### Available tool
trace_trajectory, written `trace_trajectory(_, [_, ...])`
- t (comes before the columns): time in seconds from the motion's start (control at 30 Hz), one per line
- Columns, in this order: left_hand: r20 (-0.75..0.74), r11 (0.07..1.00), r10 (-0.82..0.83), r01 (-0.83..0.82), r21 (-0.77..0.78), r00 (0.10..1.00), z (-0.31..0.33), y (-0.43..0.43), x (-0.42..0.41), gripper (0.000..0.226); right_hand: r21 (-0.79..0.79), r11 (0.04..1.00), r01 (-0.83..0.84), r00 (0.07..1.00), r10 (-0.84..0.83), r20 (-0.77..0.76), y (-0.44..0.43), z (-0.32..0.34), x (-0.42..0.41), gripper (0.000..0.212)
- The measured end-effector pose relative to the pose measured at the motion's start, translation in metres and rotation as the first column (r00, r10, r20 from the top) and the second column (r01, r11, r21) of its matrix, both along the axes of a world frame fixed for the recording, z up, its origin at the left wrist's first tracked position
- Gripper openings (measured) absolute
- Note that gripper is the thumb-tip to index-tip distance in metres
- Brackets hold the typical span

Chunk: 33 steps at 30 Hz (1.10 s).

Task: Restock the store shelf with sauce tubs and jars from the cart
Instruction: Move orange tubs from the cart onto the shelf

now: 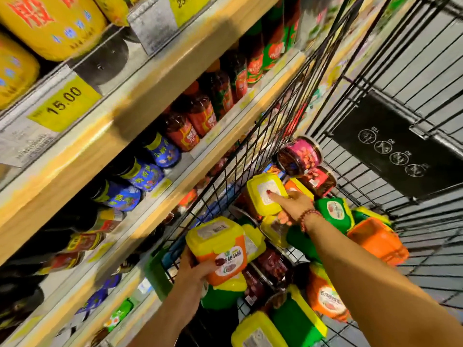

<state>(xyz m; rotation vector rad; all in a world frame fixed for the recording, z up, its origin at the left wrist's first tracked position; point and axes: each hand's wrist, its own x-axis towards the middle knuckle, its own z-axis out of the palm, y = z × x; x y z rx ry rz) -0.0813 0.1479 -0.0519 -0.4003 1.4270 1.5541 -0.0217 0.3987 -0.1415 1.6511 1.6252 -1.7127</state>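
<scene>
**Both hands in the cart, one tub each**

So at the near end of the cart [275,126] there's a green tub [293,324] with a yellow lid, lying tipped over in the heap. Just past it, by the cart's left wall, the left hand [194,270] grips an orange tub [220,251] with a yellow lid. The thumb is curled onto the front label and the tub is tilted.

Deeper into the cart, the right hand [293,206] is on a yellow-lidded tub [263,194] on top of the pile. The forefinger lies across the lid's sticker and the thumb is tucked at the near side, so it's pinching it. There's a beaded bracelet [307,219] on that wrist.

Toward the cart's right wall are a second green tub [334,214] and a plain orange one [378,241].

At the far end sits a pink-label jar [299,156], with a red-label jar [318,180] right beneath it.

Left of the cart is the shelf [150,101]. It has blue-label jars [140,174], red-label bottles [200,116] and a yellow 15.00 price tag [64,101].
</scene>
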Motion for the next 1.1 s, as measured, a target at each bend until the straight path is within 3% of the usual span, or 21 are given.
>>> trace_trajectory(0.07, [0.006,1.0,0.013,-0.013,0.005,1.0,0.001,0.0,0.001,0.075,0.021,0.999,0.043,0.999,-0.043,-0.018,0.002,-0.003,0.0,0.093])
trace_trajectory(0.23, [0.006,1.0,-0.003,0.003,0.011,1.0,-0.003,-0.003,0.003,0.102,-0.003,1.0,0.024,0.996,-0.025,-0.087,-0.003,-0.014,-0.003,0.098])
trace_trajectory(0.33, [-0.003,1.0,0.003,-0.003,0.005,1.0,-0.002,-0.006,0.004,0.091,-0.049,0.991,0.128,0.986,-0.133,-0.105,-0.02,-0.016,-0.009,0.09])
trace_trajectory(0.37, [0.002,1.0,0.009,-0.009,0.008,1.0,-0.002,-0.007,0.004,0.089,-0.041,0.987,0.152,0.978,-0.157,-0.141,-0.028,-0.012,-0.013,0.094])
trace_trajectory(0.47, [0.013,1.0,0.011,-0.011,0.004,1.0,0.0,-0.009,0.002,0.101,0.044,0.988,0.146,0.958,-0.13,-0.256,-0.046,-0.016,-0.022,0.139])
trace_trajectory(0.5, [0.008,1.0,0.009,-0.009,0.0,1.0,0.001,-0.009,0.001,0.107,0.112,0.987,0.118,0.96,-0.085,-0.265,-0.051,-0.016,-0.024,0.14])
trace_trajectory(0.57, [-0.013,1.0,-0.002,0.001,-0.012,1.0,0.002,-0.009,-0.001,0.106,0.287,0.956,0.061,0.963,0.019,-0.27,-0.059,-0.003,-0.023,0.122])
trace_trajectory(0.63, [-0.031,1.0,-0.009,0.008,-0.029,0.999,0.002,-0.011,-0.004,0.091,0.448,0.894,-0.012,0.933,0.171,-0.316,-0.062,-0.002,-0.022,0.091])
trace_trajectory(0.7, [-0.031,0.999,0.006,-0.007,-0.037,0.999,0.001,-0.013,-0.007,0.083,0.496,0.863,-0.098,0.905,0.284,-0.316,-0.066,-0.003,-0.02,0.07])
trace_trajectory(0.73, [-0.03,0.999,0.015,-0.017,-0.042,0.999,0.0,-0.014,-0.007,0.083,0.477,0.868,-0.141,0.9,0.313,-0.303,-0.066,-0.004,-0.019,0.071])
trace_trajectory(0.87, [-0.015,0.999,0.03,-0.03,-0.02,0.999,0.002,-0.019,-0.01,0.081,0.434,0.871,-0.229,0.9,0.359,-0.246,-0.064,-0.013,-0.014,0.114])
trace_trajectory(1.0, [-0.027,1.0,-0.013,0.012,-0.015,1.0,0.004,-0.026,-0.014,0.081,0.473,0.853,-0.219,0.908,0.355,-0.221,-0.068,-0.014,-0.016,0.109])
trace_trajectory(1.1, [-0.033,0.998,-0.055,0.053,-0.037,0.998,0.007,-0.031,-0.021,0.09,0.434,0.895,-0.097,0.943,0.222,-0.247,-0.07,-0.007,-0.02,0.107])
